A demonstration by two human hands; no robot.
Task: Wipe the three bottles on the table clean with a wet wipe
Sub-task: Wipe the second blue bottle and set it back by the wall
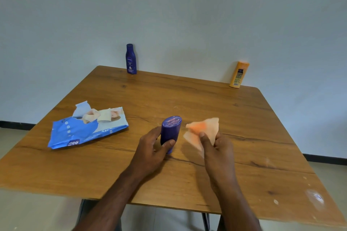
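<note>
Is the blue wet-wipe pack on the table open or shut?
Open: the blue plastic wet-wipe pack lies flat with its top flap peeled back, and a pale wipe sticks out of the opening.

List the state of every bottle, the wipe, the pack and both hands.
Purple plastic bottle: tilted, gripped by left hand.
Dark blue lotion bottle: upright at far edge, untouched.
Orange plastic bottle: upright at far corner, untouched.
Orange-stained wet wipe: crumpled, held in right hand.
Blue wipes pack: open, flat on table.
</note>
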